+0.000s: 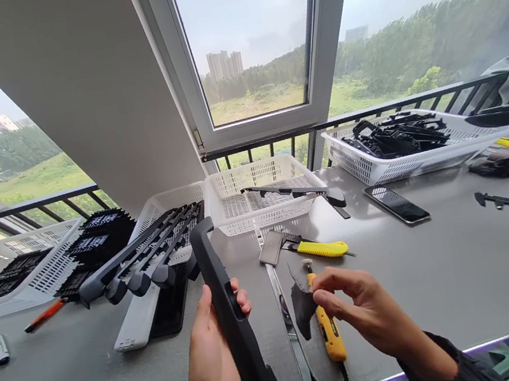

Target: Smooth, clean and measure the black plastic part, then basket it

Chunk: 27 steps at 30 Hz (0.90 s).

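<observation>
My left hand [212,358] grips a long black plastic bar [226,298] that runs from the bottom edge up toward the baskets. My right hand [363,308] pinches a small dark scrap of sandpaper-like sheet [301,304] between thumb and fingers, just right of the bar. A yellow rotary hand tool [330,333] lies on the grey table [463,260] directly under the right hand, its cord running off the near edge.
White baskets stand along the window: one with a single bar [260,196], one with stacked black bars [157,244], one with black parts [401,138], one at left [16,273]. A yellow utility knife [324,248], phone [396,203], orange pen [45,315] lie about.
</observation>
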Tool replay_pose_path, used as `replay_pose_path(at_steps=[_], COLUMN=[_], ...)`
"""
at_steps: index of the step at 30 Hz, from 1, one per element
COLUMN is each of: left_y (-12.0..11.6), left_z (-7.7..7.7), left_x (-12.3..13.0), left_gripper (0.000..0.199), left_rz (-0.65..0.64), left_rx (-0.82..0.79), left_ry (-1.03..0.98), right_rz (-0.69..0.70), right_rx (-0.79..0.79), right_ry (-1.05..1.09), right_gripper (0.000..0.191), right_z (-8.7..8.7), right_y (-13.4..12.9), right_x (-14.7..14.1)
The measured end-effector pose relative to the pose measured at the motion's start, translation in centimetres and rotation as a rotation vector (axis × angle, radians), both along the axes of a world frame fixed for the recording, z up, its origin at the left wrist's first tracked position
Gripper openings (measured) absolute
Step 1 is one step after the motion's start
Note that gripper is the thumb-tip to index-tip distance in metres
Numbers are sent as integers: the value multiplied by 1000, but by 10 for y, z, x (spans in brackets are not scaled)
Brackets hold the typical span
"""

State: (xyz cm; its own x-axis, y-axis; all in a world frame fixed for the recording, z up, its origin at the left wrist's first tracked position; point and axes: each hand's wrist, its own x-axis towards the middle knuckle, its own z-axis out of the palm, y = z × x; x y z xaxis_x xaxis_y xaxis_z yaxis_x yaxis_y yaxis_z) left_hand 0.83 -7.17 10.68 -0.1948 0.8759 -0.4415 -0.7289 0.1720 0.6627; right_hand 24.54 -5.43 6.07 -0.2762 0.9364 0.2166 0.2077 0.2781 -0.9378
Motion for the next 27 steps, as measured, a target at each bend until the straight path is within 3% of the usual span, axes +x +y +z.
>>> replay_pose_path(at_steps=[3, 7, 10, 13, 16, 22, 27], left_y=[-1, -3, -10, -23, -33, -34, -31], left_z=[-3, -5, -10, -16, -23, -30, -28], left_x=[1, 6, 16, 29, 39, 41, 43], left_gripper=[32, 32, 33, 37, 38, 48, 39], left_rz=[-5, -25, -75, -230, -338, -275, -182], left_rx=[-5, -25, -12, 3, 50, 83, 89], left_ry=[-20, -12, 14, -28, 17, 325, 435], right_rz=[-6, -97, 33, 106, -10, -147, -91], right_rx=[124, 268, 211, 101, 17, -16, -45], right_ry=[-47, -169, -141, -6, 157, 266, 239], right_gripper=[49, 47, 47, 50, 47, 43, 51], right_z=[8, 14, 13, 7, -1, -3, -3], right_y=[3, -2, -14, -22, -21, -12, -14], right_x=[2, -7, -20, -36, -48, -49, -46])
